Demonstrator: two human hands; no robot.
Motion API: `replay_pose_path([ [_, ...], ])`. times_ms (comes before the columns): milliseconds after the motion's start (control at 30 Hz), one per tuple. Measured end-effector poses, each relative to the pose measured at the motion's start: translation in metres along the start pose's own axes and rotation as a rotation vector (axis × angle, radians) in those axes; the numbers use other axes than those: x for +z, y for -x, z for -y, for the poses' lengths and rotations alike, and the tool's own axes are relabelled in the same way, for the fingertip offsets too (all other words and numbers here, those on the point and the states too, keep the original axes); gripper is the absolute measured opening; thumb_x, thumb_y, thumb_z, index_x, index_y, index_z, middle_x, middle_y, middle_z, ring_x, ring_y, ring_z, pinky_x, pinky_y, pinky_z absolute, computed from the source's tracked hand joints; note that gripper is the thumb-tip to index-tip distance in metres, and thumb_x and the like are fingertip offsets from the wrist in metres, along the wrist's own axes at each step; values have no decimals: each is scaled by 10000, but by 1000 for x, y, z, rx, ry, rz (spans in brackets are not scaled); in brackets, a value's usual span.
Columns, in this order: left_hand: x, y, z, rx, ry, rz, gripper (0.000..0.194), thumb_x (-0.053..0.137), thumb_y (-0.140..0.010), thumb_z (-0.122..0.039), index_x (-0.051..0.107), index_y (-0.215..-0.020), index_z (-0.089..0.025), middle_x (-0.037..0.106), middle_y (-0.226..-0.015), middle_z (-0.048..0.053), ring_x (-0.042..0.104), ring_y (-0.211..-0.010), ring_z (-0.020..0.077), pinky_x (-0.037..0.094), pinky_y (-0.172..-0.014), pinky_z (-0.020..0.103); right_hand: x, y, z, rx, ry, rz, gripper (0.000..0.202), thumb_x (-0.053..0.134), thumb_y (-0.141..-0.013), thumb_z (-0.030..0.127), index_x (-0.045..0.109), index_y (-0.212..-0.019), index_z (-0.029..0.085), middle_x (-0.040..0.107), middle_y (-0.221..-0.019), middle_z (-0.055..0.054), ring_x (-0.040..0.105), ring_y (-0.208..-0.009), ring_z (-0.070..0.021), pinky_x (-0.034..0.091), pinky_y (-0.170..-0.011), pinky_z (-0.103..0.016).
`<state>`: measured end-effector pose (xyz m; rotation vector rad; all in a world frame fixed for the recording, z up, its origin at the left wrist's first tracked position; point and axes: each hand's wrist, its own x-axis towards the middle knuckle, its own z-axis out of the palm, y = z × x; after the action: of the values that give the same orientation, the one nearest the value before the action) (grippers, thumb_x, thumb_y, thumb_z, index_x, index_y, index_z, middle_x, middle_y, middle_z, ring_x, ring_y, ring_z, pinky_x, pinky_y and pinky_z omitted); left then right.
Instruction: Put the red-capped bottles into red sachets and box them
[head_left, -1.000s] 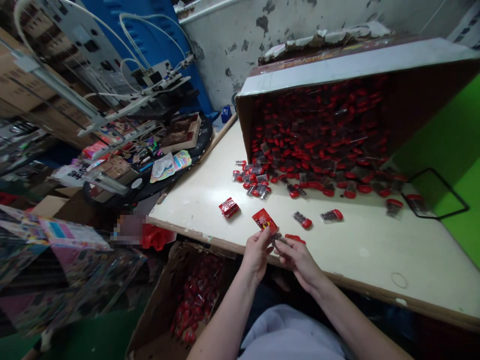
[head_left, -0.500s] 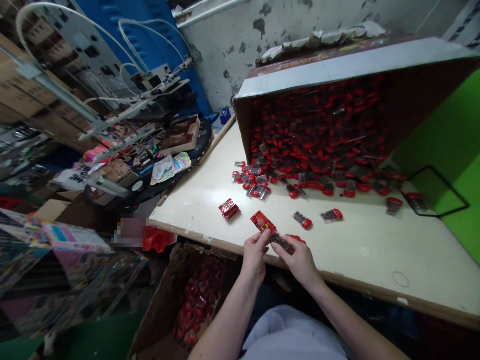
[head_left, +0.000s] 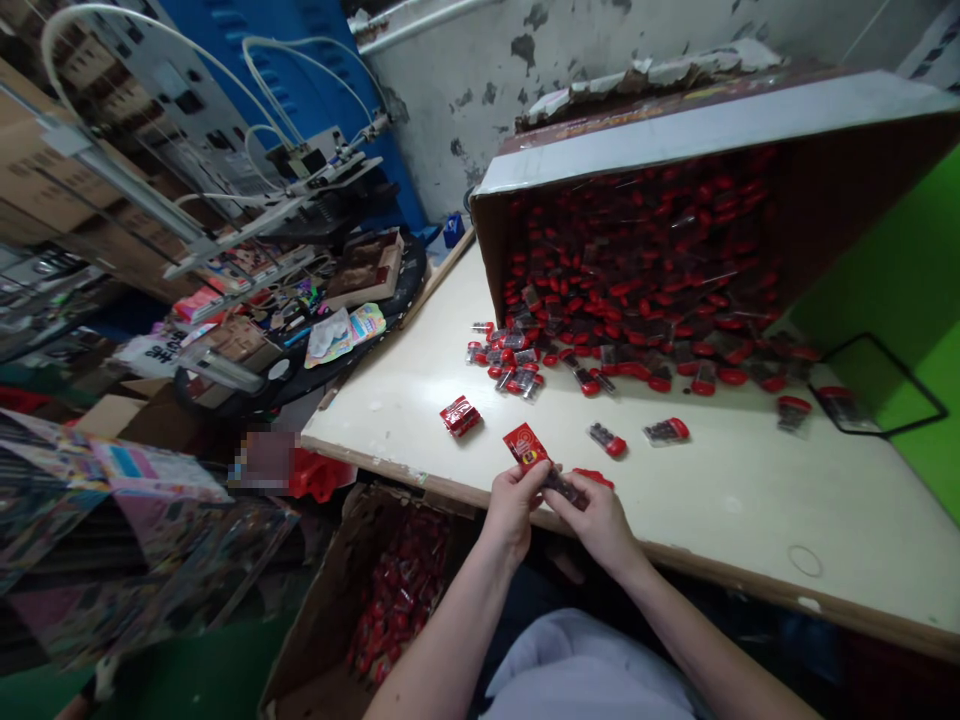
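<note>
My left hand (head_left: 516, 503) pinches a red printed card (head_left: 527, 445) near its lower end, above the table's front edge. Close beside it on the right, my right hand (head_left: 592, 510) is closed on a clear packet of dark pieces (head_left: 562, 484), which meets the card between my fingertips. Part of the packet is hidden by the fingers. A red item (head_left: 595, 478) shows just behind my right hand. Left of the card lies a small stack of red cards (head_left: 460, 416). Two red-capped packets (head_left: 607, 440) (head_left: 666, 431) rest on the table beyond my right hand.
A large carton (head_left: 712, 125) on its side spills many red-capped packets onto the white table (head_left: 720, 500). Below the table at left stands a cardboard box (head_left: 319, 600) of red packets. A machine with white hoses (head_left: 300, 165) and a black round table (head_left: 300, 380) are at left. A black wire frame (head_left: 911, 375) is at right.
My hands keep hold of the card and packet. The card's visible top has tilted slightly, and the whole view has shifted a little.
</note>
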<state>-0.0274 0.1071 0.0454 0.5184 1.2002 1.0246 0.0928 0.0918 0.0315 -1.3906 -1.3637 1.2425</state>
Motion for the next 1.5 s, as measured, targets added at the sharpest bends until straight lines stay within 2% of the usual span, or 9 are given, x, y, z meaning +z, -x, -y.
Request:
replay_pose_path([
  [100,0,2,0,-1,27,-7,401,736,-633,-448,721,-858,-117,703,-857,122,614,-739,183,409,-737,306,6,-2,0,69,-168,24,278,606,-772,466,599,-723,193,599,-629,-19,510,-512,-144,379,-466,-240],
  [300,0,2,-15,-3,122,4,445,716,-635,-507,717,-813,-99,697,-844,135,619,-715,185,424,-704,294,10,-7,9,107,-214,53,246,649,-741,447,636,-753,201,622,-612,5,574,-538,-150,441,-513,-243],
  [367,-2,-1,-19,1,124,-11,449,711,-640,-513,716,-794,-91,697,-834,137,620,-704,185,432,-708,303,4,-7,9,103,-212,141,250,654,-742,424,657,-871,209,668,-707,-4,624,-621,-165,486,-592,-260],
  [433,-4,-3,-20,0,131,-16,452,715,-635,-511,715,-784,-84,698,-822,140,620,-689,184,438,-715,313,-6,-7,5,82,-162,180,367,682,-724,398,628,-1041,220,690,-815,-17,653,-717,-181,511,-687,-289],
  [567,-5,-3,-15,-31,151,49,480,706,-635,-532,716,-799,-81,696,-793,143,614,-657,179,435,-686,313,-24,-7,-4,-24,17,97,549,727,-690,371,546,-1190,235,670,-927,-44,650,-836,-197,517,-768,-316],
  [733,-2,5,-7,-73,197,58,436,708,-650,-502,713,-774,-84,688,-742,126,589,-617,155,415,-648,291,-27,-10,-10,-103,111,112,517,698,-729,381,531,-1197,237,658,-912,-48,645,-818,-198,518,-762,-326],
  [1033,2,15,-2,-48,223,24,324,731,-659,-411,721,-772,-107,686,-747,93,570,-677,137,398,-740,290,-17,-12,-15,-81,134,55,481,667,-744,420,549,-1167,223,639,-871,-51,637,-755,-195,527,-708,-320],
  [1333,-3,12,9,-43,218,3,340,734,-648,-430,719,-776,-116,683,-776,82,559,-700,131,378,-775,301,-13,-14,-17,-64,124,37,473,678,-724,436,577,-1135,225,622,-806,-24,621,-707,-176,529,-671,-300],
  [1500,-6,11,10,-58,213,-18,353,733,-649,-429,716,-788,-106,680,-768,83,544,-653,108,386,-731,278,-6,-14,-20,-74,128,65,435,657,-751,397,561,-1141,231,614,-793,-11,615,-696,-167,527,-676,-296],
])
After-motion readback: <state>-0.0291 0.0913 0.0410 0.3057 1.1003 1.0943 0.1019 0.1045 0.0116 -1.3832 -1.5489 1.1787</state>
